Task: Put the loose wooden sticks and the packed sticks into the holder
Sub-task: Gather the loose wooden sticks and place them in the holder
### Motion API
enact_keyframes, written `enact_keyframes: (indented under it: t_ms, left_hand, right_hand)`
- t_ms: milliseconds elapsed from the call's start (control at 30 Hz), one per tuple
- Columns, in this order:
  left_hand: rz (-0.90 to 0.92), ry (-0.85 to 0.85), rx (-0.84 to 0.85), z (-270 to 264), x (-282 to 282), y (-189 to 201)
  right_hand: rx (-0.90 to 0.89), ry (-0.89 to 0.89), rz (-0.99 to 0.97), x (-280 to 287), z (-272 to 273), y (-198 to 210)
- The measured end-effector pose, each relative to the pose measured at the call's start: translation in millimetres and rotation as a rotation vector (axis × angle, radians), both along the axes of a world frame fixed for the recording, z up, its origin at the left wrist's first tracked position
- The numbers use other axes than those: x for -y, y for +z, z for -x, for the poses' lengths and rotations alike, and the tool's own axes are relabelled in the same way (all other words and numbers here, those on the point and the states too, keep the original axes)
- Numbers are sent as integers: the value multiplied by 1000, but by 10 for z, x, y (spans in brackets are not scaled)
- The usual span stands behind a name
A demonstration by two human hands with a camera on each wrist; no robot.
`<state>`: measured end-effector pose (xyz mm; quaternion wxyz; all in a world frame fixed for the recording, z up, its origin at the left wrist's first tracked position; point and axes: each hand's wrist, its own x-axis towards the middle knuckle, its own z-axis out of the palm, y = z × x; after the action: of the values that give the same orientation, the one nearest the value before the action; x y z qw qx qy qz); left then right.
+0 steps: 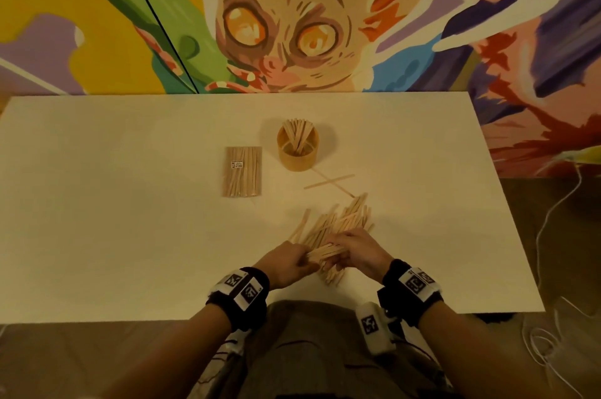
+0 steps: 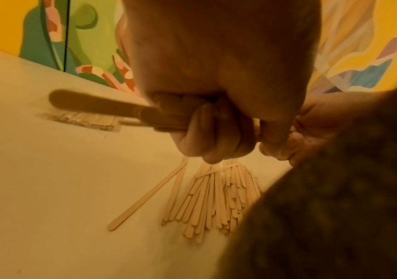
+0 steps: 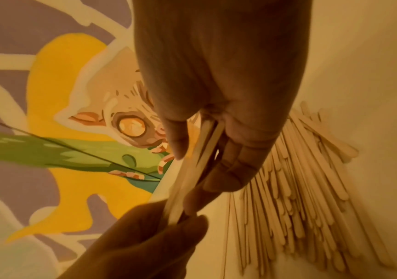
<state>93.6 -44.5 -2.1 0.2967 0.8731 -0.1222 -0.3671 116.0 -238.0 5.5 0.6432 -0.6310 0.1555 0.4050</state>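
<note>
A heap of loose wooden sticks (image 1: pixel 341 223) (image 2: pixel 214 200) (image 3: pixel 295 198) lies near the table's front. Just above it, my left hand (image 1: pixel 292 263) (image 2: pixel 216 120) and right hand (image 1: pixel 356 252) (image 3: pixel 207 143) both grip one small bundle of sticks (image 1: pixel 325 252) (image 2: pixel 111 109) (image 3: pixel 190 175), one hand at each end. The round wooden holder (image 1: pixel 297 150) stands farther back with several sticks upright in it. A clear pack of sticks (image 1: pixel 242 171) (image 2: pixel 85 119) lies flat to the holder's left. Two crossed sticks (image 1: pixel 328 182) lie between holder and heap.
The white table (image 1: pixel 130 236) runs back to a painted mural wall (image 1: pixel 292 24). Its front edge is close to my wrists. White cables (image 1: pixel 549 236) trail on the floor to the right of the table.
</note>
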Motion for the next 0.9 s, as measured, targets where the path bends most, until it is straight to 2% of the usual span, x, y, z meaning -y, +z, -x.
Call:
enact_keyframes:
  t_ms: [133, 233, 433, 667, 900]
  left_hand:
    - [-36, 11, 82, -14, 62, -15]
    - [-64, 39, 107, -31, 73, -56]
    - [-134, -26, 181, -104, 134, -109]
    - [47, 133, 47, -291, -138, 79]
    - [434, 522, -156, -259, -364, 222]
  right_hand:
    - [62, 62, 46, -83, 13, 2]
    - [60, 6, 17, -103, 11, 0]
    - [88, -124, -18, -157, 40, -44]
    - [97, -247, -28, -19, -18, -19]
    - [40, -379, -100, 89, -79, -30]
